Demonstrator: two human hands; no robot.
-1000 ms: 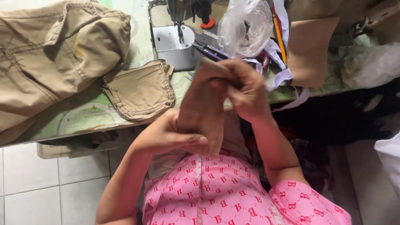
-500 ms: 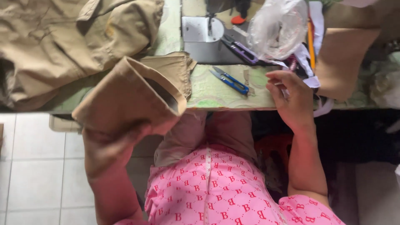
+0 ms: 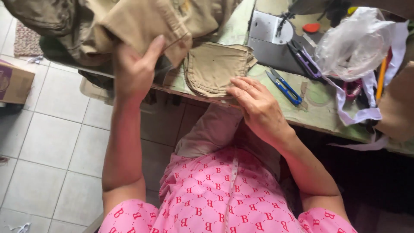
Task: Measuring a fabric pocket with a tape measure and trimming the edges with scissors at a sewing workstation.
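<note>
- Khaki garment [image 3: 142, 19]: a bulky heap of tan cloth at the far left corner of the surface [image 3: 319, 110], one hemmed fold hanging over the near edge. Half a second ago this fold was lifted clear of the surface toward the camera; it now rests back on the heap.
- Left hand [image 3: 133, 71]: raised at the near edge, its fingers [image 3: 153, 49] pinching the hemmed fold, thumb on the camera side and the other fingers hidden behind the cloth.
- Khaki pocket piece [image 3: 215, 67]: a flat, curved, stitched panel lying just right of the garment, its lower rim at the near edge.
- Right hand [image 3: 258, 108]: fingers loosely curled and close together, tips resting on the lower rim of the pocket piece, holding nothing. Half a second ago it lay farther right, beside the blue snips.
- Judgement: attention appears to shift from the large garment to the pocket piece.
- Blue thread snips [image 3: 283, 86]: right of the right hand, untouched.
- Purple scissors [image 3: 305, 58] and a clear plastic bag [image 3: 353, 43]: toward the far right edge.
- Sewing-machine plate [image 3: 267, 32]: at the far edge.
</note>
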